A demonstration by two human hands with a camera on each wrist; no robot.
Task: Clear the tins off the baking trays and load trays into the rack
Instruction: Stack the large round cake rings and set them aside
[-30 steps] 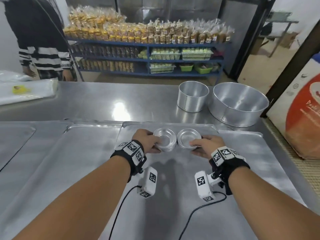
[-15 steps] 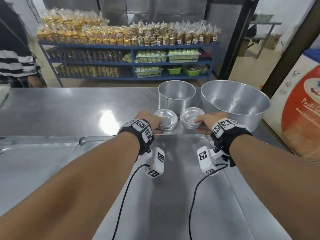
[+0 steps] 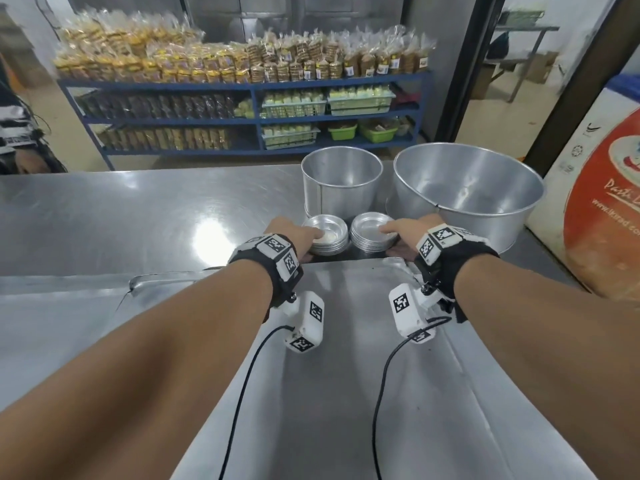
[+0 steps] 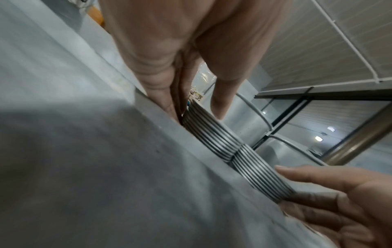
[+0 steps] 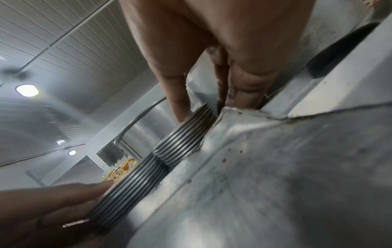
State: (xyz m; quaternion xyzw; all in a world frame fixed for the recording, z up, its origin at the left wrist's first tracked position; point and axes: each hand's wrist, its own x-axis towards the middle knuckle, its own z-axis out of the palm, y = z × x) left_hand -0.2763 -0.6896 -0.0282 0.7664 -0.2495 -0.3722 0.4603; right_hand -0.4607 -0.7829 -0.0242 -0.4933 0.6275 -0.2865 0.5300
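Observation:
Two stacks of small round tins lie side by side just past the far edge of the baking tray (image 3: pixel 346 358). My left hand (image 3: pixel 311 242) grips the left tin stack (image 3: pixel 329 239), thumb in the top tin and fingers under the stack. My right hand (image 3: pixel 391 240) grips the right tin stack (image 3: pixel 370 237) the same way. In the left wrist view the left stack (image 4: pixel 210 134) touches the right stack (image 4: pixel 260 177). The right wrist view shows the right stack (image 5: pixel 184 134) by the tray's corner. Whether the stacks rest on the table I cannot tell.
A tall round tin (image 3: pixel 341 183) and a wide round pan (image 3: pixel 464 192) stand right behind the stacks. Another tray (image 3: pixel 69 323) lies to the left on the steel table (image 3: pixel 138 209). A printed sack (image 3: pixel 606 209) leans at the right. A blue shelf (image 3: pixel 242 116) stands behind.
Both hands have carried their tin stacks away from me, from the middle of the tray to just beyond its far edge, close to the tall tin.

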